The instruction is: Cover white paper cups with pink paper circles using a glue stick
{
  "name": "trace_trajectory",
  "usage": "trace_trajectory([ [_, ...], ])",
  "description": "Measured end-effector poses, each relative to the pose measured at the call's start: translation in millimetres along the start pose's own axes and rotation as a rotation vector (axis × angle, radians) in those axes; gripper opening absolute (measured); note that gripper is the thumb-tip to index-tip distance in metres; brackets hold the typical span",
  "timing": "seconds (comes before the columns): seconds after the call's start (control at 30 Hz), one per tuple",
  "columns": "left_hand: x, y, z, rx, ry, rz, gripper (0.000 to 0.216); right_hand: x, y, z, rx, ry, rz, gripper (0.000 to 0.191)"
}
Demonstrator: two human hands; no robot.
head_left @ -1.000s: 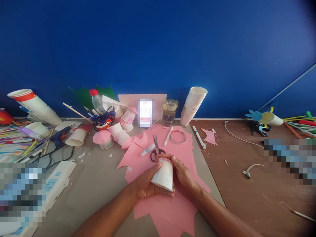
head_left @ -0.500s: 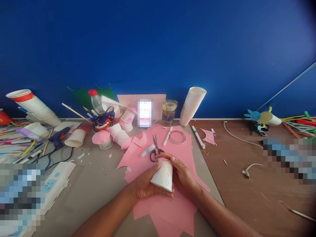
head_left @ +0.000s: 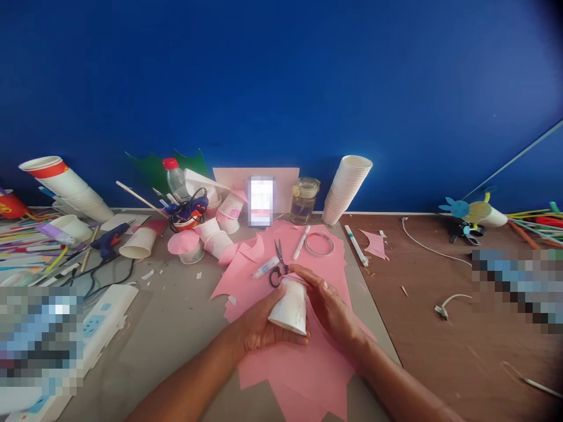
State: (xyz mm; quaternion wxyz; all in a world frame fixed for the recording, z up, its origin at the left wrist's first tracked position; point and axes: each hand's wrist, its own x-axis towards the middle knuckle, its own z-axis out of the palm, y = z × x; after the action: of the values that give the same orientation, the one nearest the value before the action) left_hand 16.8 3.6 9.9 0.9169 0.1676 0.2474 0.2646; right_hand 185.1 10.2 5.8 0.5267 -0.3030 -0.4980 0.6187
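A white paper cup [head_left: 291,306] is held upside down over sheets of pink paper [head_left: 303,363]. My left hand [head_left: 257,328] wraps its left side and lower rim from below. My right hand [head_left: 328,305] covers its right side, fingers curled over the cup's narrow end. Just beyond the cup lie black-handled scissors [head_left: 277,268] and a small glue tube [head_left: 264,268] on the pink paper.
A white marker [head_left: 301,242], a tape ring [head_left: 319,244] and a second pen [head_left: 355,245] lie farther back. A cup stack [head_left: 345,188], glass jar [head_left: 303,200], phone [head_left: 260,201], pink-covered cups [head_left: 189,247], glue gun [head_left: 109,240] and power strip [head_left: 103,317] crowd the table.
The view shifted slightly. Both hands keep hold of the cup, which has tilted and turned a little between them.
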Motion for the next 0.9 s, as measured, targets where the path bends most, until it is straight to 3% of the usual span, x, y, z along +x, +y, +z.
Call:
trace_trajectory([
  [0.1, 0.1, 0.4, -1.4, 0.001, -0.011, 0.001, 0.054, -1.0, -2.3, 1.2, -0.022, -0.029, -0.016, 0.042],
  [0.3, -0.8, 0.5, -0.8, -0.002, -0.044, -0.002, 0.057, 1.3, 0.9, -3.7, 0.101, 0.057, 0.070, 0.045],
  [0.53, -1.1, -0.2, 3.2, 0.087, 0.050, 0.015, 0.053, 2.3, -6.6, -3.8, 0.143, 0.054, 0.146, 0.041],
  [0.67, -4.2, -1.4, 5.0, 0.351, 0.031, 0.081, 0.052, 4.8, -6.2, -7.0, 0.063, 0.145, 0.206, 0.038],
  [0.8, -9.3, -2.1, 7.4, 0.809, -0.111, 0.081, 0.056, 8.9, -0.9, -15.1, -0.069, 0.289, 0.219, 0.032],
  [0.9, -11.4, -3.7, 10.6, 0.967, -0.166, 0.047, 0.069, 9.8, 0.6, -19.8, -0.243, 0.316, 0.171, 0.031],
])
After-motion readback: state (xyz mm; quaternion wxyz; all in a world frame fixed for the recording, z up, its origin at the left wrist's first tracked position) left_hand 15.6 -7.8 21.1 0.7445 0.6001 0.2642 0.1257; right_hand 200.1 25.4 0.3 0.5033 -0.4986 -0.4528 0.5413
